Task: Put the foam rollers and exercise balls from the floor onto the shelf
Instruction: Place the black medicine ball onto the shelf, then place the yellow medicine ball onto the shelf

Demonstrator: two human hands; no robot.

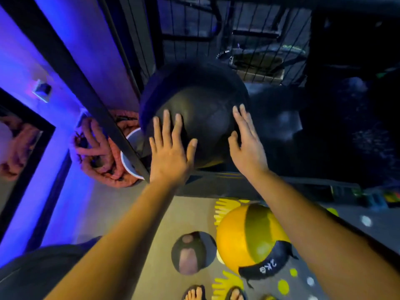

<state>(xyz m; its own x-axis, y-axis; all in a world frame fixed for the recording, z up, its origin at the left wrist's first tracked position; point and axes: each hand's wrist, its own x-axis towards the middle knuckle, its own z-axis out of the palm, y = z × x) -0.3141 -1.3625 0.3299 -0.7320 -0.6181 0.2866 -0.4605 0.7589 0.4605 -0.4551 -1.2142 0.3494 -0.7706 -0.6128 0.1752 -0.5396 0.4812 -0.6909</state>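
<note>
Hands on a big black exercise ball resting on the shelf edge, beside the dark upright post of the rack. Left hand flat against the ball's near face, fingers spread wide, nothing clasped. Right hand open too, palm pressed to the ball's right side — fingers straight, pointing up. Below, on the floor: a yellow ball with a black strap marked 2 kg, just beside a smaller dark ball. Sandalled toes at the bottom edge. Coiled pinkish rope left of the post, near a white bucket rim.
</note>
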